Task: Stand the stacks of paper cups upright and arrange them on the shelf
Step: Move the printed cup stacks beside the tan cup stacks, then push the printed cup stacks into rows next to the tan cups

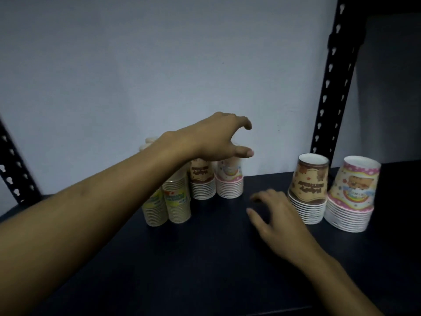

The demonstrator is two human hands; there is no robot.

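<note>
Several stacks of paper cups stand rim-down on the dark shelf (pixel 205 258). At the back left are two cream-and-green stacks (pixel 176 201), a brown-print stack (pixel 202 185) and a pink-rimmed stack (pixel 229 184). At the right stand a second brown stack (pixel 307 192) and a pink tiger-print stack (pixel 350 197). My left hand (pixel 218 137) hovers open just above the back-left group, its arm hiding their tops. My right hand (pixel 275 215) is low over the shelf, fingers spread, just left of the right brown stack and holding nothing.
A pale wall (pixel 159 65) closes the back of the shelf. A black perforated upright (pixel 330 87) rises behind the right stacks, and another upright (pixel 13 163) leans at the far left. Bare shelf surface lies between the two groups of stacks and in front of them.
</note>
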